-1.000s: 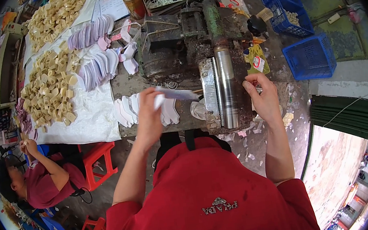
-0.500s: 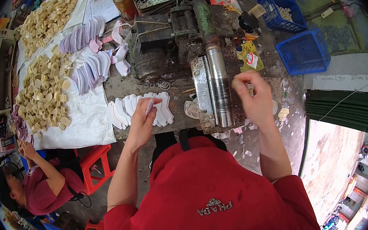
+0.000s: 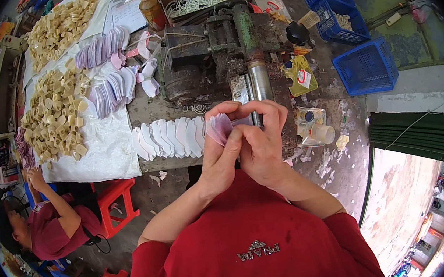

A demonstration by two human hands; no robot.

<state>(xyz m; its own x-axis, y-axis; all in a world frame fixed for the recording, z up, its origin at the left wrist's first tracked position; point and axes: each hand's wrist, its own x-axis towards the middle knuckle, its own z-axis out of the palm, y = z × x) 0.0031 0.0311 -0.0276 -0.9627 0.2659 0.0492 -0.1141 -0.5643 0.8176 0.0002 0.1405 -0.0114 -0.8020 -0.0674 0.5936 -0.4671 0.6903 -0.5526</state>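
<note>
My left hand (image 3: 218, 163) and right hand (image 3: 261, 150) pinch a curled lilac piece (image 3: 220, 128) between them before the steel roller (image 3: 260, 82), its broad end nearer my left grip, its long axis partly hidden.

blue crate (image 3: 366, 72), red stool (image 3: 121, 187), bottle (image 3: 152, 11)

A folded pinkish piece (image 3: 220, 128) is held in the left hand (image 3: 217, 166) and right hand (image 3: 260, 153), by which the steel roller (image 3: 261, 82) is partly hidden. White pieces (image 3: 170, 138) are laid in a row beside a white sheet (image 3: 100, 161).
</note>
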